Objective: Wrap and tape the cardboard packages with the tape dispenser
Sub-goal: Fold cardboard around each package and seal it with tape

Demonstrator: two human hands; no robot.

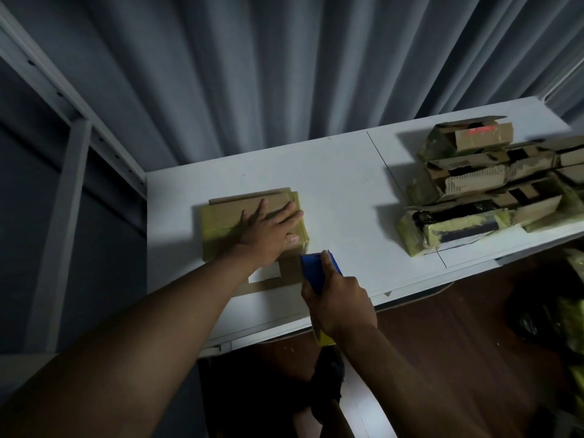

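Pressing package [252, 221], left hand [268, 230] flat (right hand [339, 300] grips dispenser [317, 271])

A flat cardboard package [252, 222] lies on the bench [341, 184] toward its left end, with the left hand [268, 232] resting flat on top. Just beside the package's near right corner, the right hand [338, 298] holds the tape dispenser [316, 273] at the bench's front edge. A pile of taped packages [483, 181] sits well apart at the right end. A curtain [284, 74] hangs behind the bench, and a shelf frame [63, 172] stands to its left.
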